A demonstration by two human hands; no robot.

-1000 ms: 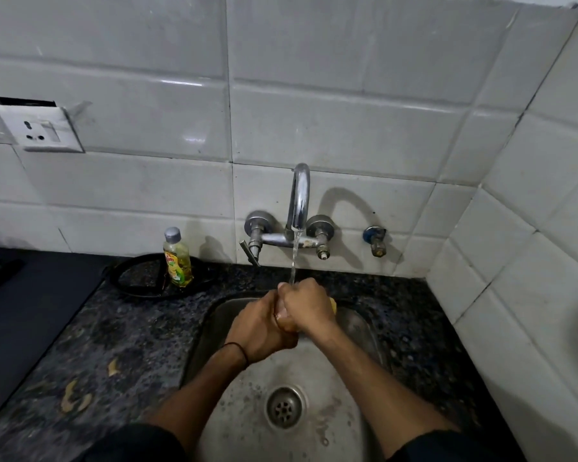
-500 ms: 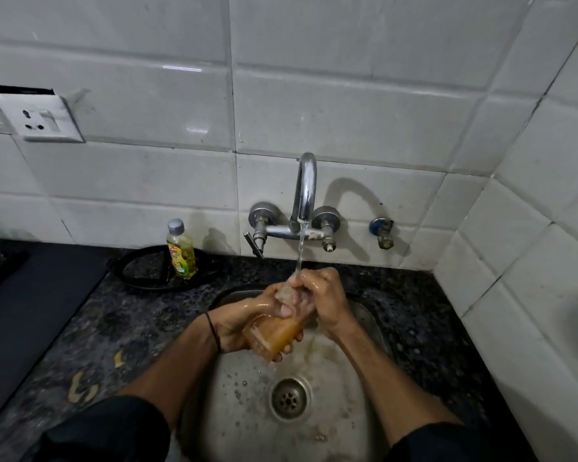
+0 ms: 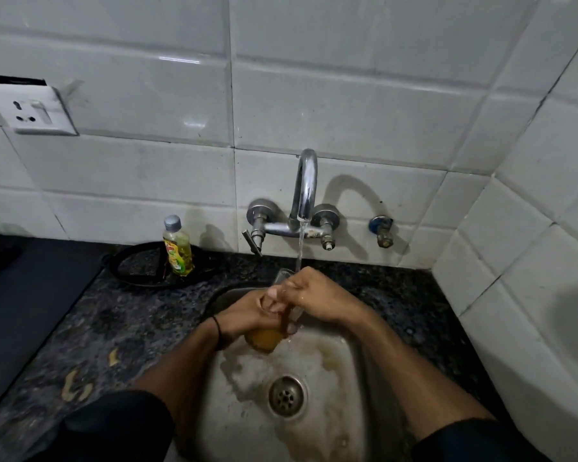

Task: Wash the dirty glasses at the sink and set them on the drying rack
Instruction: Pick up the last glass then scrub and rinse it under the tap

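Observation:
A clear glass (image 3: 267,336) with orange-brown liquid in its bottom is held tilted over the steel sink (image 3: 334,388), its rim up under the stream from the chrome tap (image 3: 306,191). My left hand (image 3: 247,315) grips the glass body from the left. My right hand (image 3: 317,295) is curled over the upper part and rim, fingers partly inside or across it; the exact contact is hidden. Brownish water stains the sink floor around the drain (image 3: 287,396).
A yellow dish-soap bottle (image 3: 177,248) stands on a black round tray (image 3: 141,271) left of the tap. Dark speckled counter (image 3: 90,331) surrounds the sink, with scraps on it. White tiled walls rise behind and to the right; a wall socket (image 3: 37,110) is upper left.
The glass has come out from behind my hands and tilted, showing its orange liquid. Brown water has spread across the sink floor.

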